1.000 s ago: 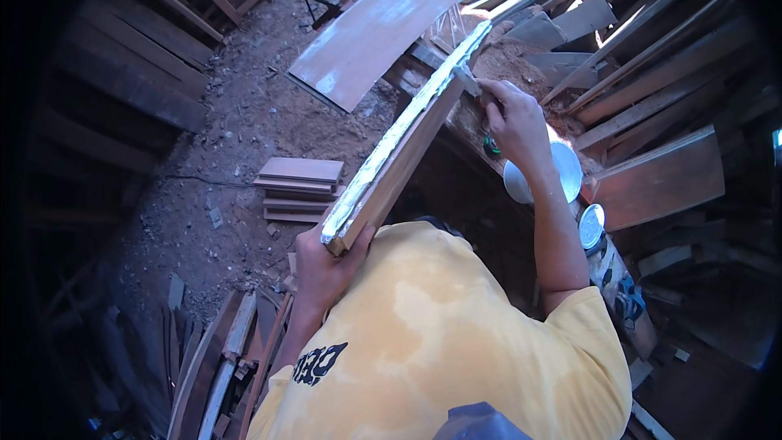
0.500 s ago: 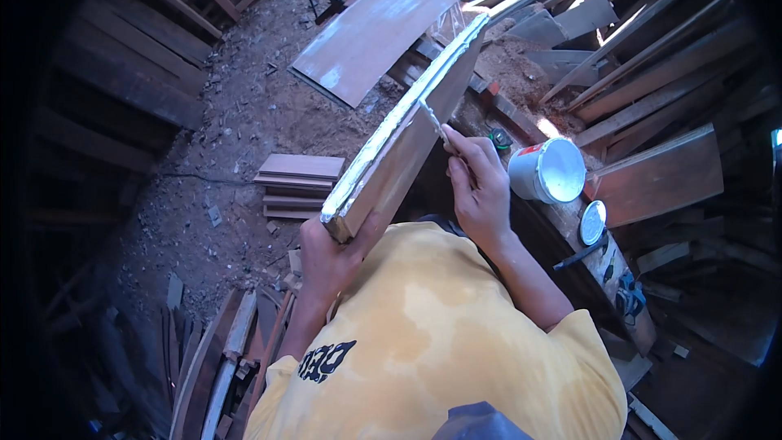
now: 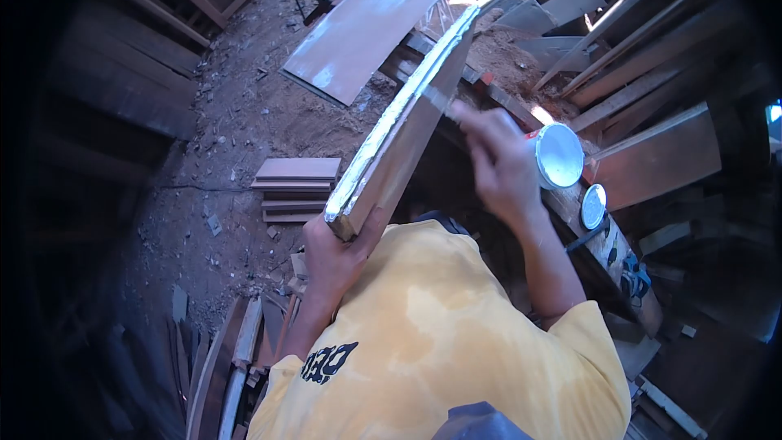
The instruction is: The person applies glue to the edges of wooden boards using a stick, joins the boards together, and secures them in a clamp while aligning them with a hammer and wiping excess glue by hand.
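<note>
My left hand (image 3: 338, 257) is closed around the near end of a long wooden board (image 3: 399, 163), which slants up and away. Thick white paste (image 3: 389, 126) coats its narrow upper edge along the whole length. My right hand (image 3: 503, 161), blurred by motion, pinches a thin flat stick (image 3: 440, 99) whose tip is whitened and close to the pasted edge. Whether the tip touches the board I cannot tell. Just right of that hand stands an open white bucket (image 3: 560, 155), pale inside. A round lid with white smears (image 3: 594, 206) lies nearer me.
Short boards (image 3: 297, 169) are stacked on the dirt floor at left. A wide thin panel (image 3: 366, 28) with white smears lies ahead. Leaning planks (image 3: 652, 65) crowd the right side. A wooden beam (image 3: 623, 277) carries the bucket and a blue-black tool (image 3: 635, 277).
My right hand has moved right and slightly back towards the bucket, with the stick still in it. My left hand keeps its hold on the board. The view has shifted slightly.
</note>
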`<state>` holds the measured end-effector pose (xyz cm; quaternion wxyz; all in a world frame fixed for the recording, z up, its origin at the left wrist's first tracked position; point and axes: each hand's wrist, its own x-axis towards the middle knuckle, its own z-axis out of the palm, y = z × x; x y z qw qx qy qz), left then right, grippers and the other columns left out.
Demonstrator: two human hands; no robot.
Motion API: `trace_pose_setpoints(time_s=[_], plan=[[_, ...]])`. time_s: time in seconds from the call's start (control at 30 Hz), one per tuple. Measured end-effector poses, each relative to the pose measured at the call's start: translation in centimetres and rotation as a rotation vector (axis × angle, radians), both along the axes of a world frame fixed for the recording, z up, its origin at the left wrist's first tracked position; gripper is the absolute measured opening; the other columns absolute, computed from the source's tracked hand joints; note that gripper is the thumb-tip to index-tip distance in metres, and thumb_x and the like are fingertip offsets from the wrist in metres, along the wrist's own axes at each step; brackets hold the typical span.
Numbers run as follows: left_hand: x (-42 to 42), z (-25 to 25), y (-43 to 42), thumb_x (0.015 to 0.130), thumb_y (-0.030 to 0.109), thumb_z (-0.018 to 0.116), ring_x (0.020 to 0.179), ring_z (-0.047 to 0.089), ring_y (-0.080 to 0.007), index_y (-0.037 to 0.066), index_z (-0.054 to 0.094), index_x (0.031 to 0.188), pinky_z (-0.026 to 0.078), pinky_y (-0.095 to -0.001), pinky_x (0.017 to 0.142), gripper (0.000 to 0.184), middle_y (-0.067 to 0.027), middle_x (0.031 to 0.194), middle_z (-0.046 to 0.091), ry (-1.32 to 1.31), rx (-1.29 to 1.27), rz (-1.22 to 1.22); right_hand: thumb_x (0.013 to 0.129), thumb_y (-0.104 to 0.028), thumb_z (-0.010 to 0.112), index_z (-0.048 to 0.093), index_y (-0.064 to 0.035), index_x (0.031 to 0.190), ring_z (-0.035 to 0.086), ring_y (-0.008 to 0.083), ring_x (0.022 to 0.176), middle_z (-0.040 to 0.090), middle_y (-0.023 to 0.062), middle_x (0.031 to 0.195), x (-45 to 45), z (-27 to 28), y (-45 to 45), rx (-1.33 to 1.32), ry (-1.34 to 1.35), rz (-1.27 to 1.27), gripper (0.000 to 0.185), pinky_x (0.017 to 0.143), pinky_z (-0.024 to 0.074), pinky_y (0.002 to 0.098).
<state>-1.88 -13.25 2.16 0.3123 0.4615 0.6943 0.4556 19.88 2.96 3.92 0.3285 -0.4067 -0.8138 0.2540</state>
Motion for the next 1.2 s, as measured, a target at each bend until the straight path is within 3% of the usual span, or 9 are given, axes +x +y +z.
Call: trace_pose_setpoints(time_s=[0.1,0.2,0.27,0.37,0.8,0.97,1.03,1.17,1.2], plan=[[0.0,-0.3,-0.1,0.092,0.019,0.080,0.080,0.075,-0.0179,-0.008,0.073,0.110,0.057,-0.0342,0.072,0.033,-0.0177,0.087,0.078,-0.040,-0.004,0.013,0.103,-0.002,0.057,0.068,-0.0002,0.130,0.062,0.0072,0.070,0.072,0.0066,0.099,1.3,-2.9,8.4,-0.420,0.238,-0.240,0.029,0.063,0.0503,0.0222],[-0.6,-0.4,0.1,0.092,0.017,0.080,0.083,0.074,-0.0155,-0.008,0.073,0.110,0.057,-0.0331,0.075,0.032,-0.0167,0.090,0.078,-0.079,0.028,0.044,0.104,-0.006,0.058,0.065,0.0011,0.130,0.064,0.0080,0.071,0.072,0.0092,0.105,0.2,-10.7,14.1,-0.470,0.345,-0.375,0.027,0.063,0.0529,0.0222],[-1.2,-0.3,0.4,0.092,0.016,0.080,0.085,0.074,-0.0151,-0.009,0.073,0.111,0.057,-0.0328,0.076,0.031,-0.0163,0.091,0.078,-0.101,0.034,0.063,0.104,-0.009,0.060,0.063,-0.0007,0.132,0.065,0.0104,0.070,0.071,0.0084,0.102,-1.8,-16.8,15.7,-0.490,0.652,-0.345,0.029,0.062,0.0556,0.0251],[-0.1,-0.3,0.1,0.092,0.014,0.080,0.086,0.073,-0.0152,-0.010,0.072,0.112,0.057,-0.0325,0.077,0.032,-0.0158,0.093,0.078,-0.111,0.050,0.081,0.104,-0.010,0.061,0.063,-0.0011,0.132,0.067,0.0126,0.071,0.070,0.0068,0.100,-4.1,-18.3,14.6,-0.569,0.780,-0.406,0.029,0.062,0.0571,0.0276],[-0.1,-0.6,0.1,0.092,0.014,0.080,0.091,0.072,-0.0150,-0.009,0.071,0.116,0.056,-0.0320,0.082,0.034,-0.0143,0.101,0.078,-0.168,0.026,0.100,0.102,-0.008,0.064,0.070,-0.0027,0.130,0.062,0.0074,0.066,0.068,0.0008,0.086,-5.7,-17.7,9.3,-0.568,0.778,-0.238,0.028,0.057,0.0514,0.0232],[-1.0,-0.1,0.5,0.092,0.015,0.080,0.093,0.072,-0.0155,-0.009,0.071,0.116,0.056,-0.0325,0.083,0.035,-0.0144,0.102,0.078,-0.176,-0.012,0.126,0.103,-0.007,0.064,0.070,-0.0024,0.127,0.063,0.0082,0.065,0.068,0.0014,0.086,-6.4,-14.2,4.5,-0.507,0.703,-0.252,0.026,0.058,0.0504,0.0236],[-0.4,-0.6,0.0,0.092,0.014,0.080,0.094,0.071,-0.0146,-0.009,0.071,0.117,0.056,-0.0318,0.084,0.035,-0.0141,0.103,0.078,-0.152,-0.046,0.124,0.102,-0.005,0.065,0.070,-0.0012,0.126,0.063,0.0088,0.067,0.068,0.0019,0.087,-5.3,-13.6,2.2,-0.269,0.487,-0.185,0.025,0.060,0.0502,0.0239],[-0.4,-0.3,0.2,0.093,0.013,0.079,0.095,0.070,-0.0136,-0.008,0.070,0.119,0.056,-0.0314,0.085,0.035,-0.0135,0.105,0.078,-0.220,-0.008,0.129,0.102,-0.003,0.063,0.068,-0.0053,0.130,0.061,0.0097,0.075,0.058,0.0033,0.094,-6.3,-10.3,1.4,-0.142,0.517,-0.138,0.028,0.066,0.0504,0.0248],[-0.3,-0.5,0.2,0.093,0.013,0.079,0.095,0.070,-0.0131,-0.008,0.070,0.120,0.056,-0.0312,0.085,0.035,-0.0131,0.106,0.078,-0.236,0.011,0.123,0.101,-0.001,0.064,0.066,-0.0076,0.134,0.061,0.0152,0.084,0.054,0.0076,0.101,-6.7,-10.3,1.9,-0.059,0.432,-0.150,0.033,0.072,0.0517,0.0284]])
